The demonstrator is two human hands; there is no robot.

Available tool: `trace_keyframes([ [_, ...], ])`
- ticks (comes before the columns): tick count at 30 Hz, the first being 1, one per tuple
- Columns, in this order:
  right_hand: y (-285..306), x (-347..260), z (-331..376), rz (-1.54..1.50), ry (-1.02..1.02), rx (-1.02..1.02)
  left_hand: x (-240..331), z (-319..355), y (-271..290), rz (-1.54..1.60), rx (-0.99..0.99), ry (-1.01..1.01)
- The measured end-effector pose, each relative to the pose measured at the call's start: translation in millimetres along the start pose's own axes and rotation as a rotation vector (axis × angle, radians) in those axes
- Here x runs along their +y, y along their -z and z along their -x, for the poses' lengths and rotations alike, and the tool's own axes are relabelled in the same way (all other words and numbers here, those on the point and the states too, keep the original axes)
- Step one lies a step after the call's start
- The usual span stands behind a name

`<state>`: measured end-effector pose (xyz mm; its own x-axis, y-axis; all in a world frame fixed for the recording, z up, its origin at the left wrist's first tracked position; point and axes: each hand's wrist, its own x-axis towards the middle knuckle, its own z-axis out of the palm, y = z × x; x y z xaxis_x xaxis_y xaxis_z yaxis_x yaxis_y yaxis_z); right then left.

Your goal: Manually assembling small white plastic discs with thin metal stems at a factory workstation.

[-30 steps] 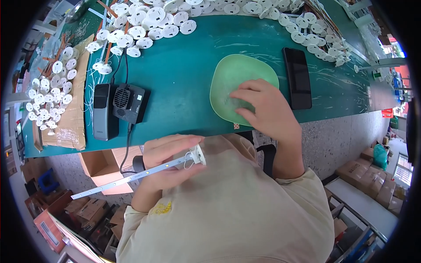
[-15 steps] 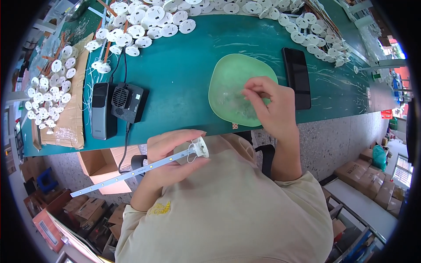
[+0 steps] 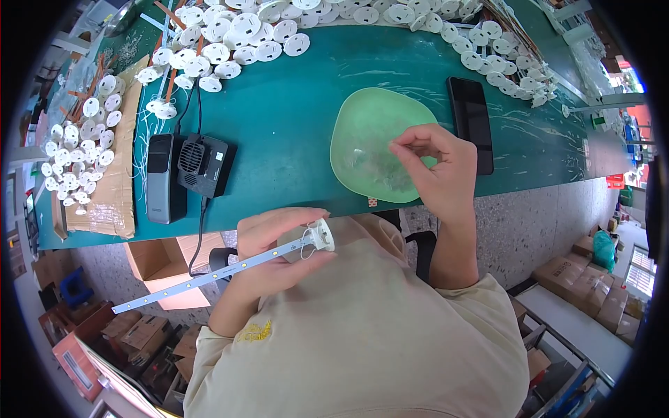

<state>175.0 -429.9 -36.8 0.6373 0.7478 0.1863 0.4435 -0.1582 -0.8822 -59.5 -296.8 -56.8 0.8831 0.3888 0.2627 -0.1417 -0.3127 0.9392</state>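
Note:
My left hand is closed round an LED light strip, a narrow bar with small yellow diodes, tilted down to the left in front of the bench edge. At its upper end sits a white round end cap with a thin white wire looped beside it. My right hand hovers over the right part of a green plate, thumb and forefinger pinched together. Whatever they pinch is too small to make out. Small, shiny, clear or silvery pieces lie in the plate.
A black phone lies right of the plate. To the left stand a dark grey power bank and a black vented device with cables. Many white discs line the bench's back; others lie by cardboard.
My right hand has shifted slightly right and down over the plate, still pinched. My left hand and the LED strip have barely moved.

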Motion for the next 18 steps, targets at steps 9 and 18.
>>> trace_keyframes([
  [9, -8.8, -3.4, 2.3, -0.053, 0.007, 0.031, 2.3, 1.4, -2.7, -0.003, 0.054, 0.039],
  [18, -13.5, -4.0, 6.1, -0.009, 0.021, 0.041, 1.1, 4.5, -0.5, -0.028, 0.087, 0.047],
])
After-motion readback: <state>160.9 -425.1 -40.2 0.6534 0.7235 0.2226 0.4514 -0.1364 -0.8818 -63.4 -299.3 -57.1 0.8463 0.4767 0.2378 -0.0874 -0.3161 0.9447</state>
